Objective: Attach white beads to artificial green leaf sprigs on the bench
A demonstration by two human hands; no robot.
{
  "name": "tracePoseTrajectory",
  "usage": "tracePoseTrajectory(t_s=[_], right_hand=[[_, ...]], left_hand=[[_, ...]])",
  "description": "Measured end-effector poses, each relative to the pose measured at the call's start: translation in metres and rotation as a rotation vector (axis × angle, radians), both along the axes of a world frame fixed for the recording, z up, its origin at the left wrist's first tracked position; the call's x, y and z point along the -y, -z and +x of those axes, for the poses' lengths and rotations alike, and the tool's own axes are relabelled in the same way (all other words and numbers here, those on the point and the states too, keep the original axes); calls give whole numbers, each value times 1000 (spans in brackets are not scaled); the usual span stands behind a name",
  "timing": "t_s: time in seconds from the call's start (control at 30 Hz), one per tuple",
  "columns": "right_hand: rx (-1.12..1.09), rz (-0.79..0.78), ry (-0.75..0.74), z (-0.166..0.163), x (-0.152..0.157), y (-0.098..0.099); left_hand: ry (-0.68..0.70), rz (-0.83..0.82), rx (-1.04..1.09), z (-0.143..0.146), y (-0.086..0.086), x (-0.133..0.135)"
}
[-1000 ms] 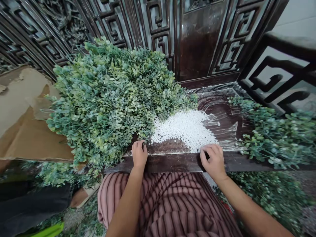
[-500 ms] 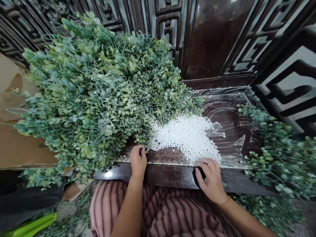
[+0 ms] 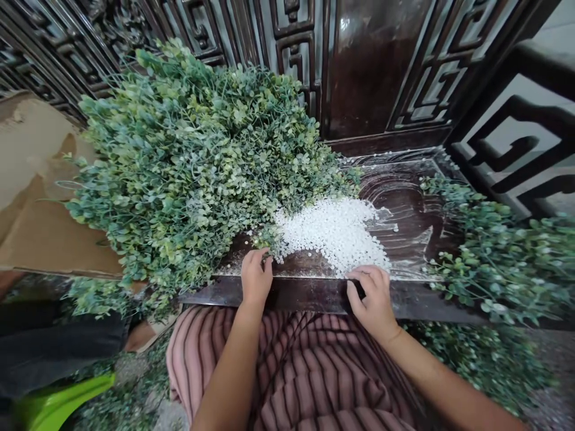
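Dusty dark wood top (image 3: 404, 206) is running under carved panelling (image 3: 368, 72) at 12 o'clock, w/ white beads (image 3: 330, 230) lying mid-top, leafy heap (image 3: 202, 161) rising at their 10, more greenery (image 3: 512, 257) sprawling at 3. L hand (image 3: 257, 275), at beads' 8, is pinching a small green sprig (image 3: 267, 236); R hand (image 3: 372, 299), at 5, is curling palm-down by their near edge, can't tell if gripping anything.

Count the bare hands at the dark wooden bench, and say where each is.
2. The left hand is beside a small green leafy sprig; the right hand is at the near edge of the white round pellets. Others may be hidden.
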State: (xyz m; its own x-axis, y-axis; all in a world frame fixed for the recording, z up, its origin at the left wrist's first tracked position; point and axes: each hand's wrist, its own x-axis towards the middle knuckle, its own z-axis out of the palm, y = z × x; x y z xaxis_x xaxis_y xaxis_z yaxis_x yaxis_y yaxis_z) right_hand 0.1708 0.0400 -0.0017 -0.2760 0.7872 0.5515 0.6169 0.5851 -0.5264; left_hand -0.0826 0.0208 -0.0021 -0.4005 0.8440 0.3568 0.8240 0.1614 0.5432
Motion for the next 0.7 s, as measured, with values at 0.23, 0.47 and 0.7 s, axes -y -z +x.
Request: tracePoseTrajectory(t_s=[0.23, 0.47, 0.7], right_hand=[[-58, -169, -75, -40, -13, -12], [183, -642, -132, -96, -55, -25], [293, -708, -257, -106, -72, -26]], left_hand=[[124, 135, -53, 17, -12, 11], [300, 170, -127, 29, -11, 14], [258, 214, -128, 30, -6, 13]])
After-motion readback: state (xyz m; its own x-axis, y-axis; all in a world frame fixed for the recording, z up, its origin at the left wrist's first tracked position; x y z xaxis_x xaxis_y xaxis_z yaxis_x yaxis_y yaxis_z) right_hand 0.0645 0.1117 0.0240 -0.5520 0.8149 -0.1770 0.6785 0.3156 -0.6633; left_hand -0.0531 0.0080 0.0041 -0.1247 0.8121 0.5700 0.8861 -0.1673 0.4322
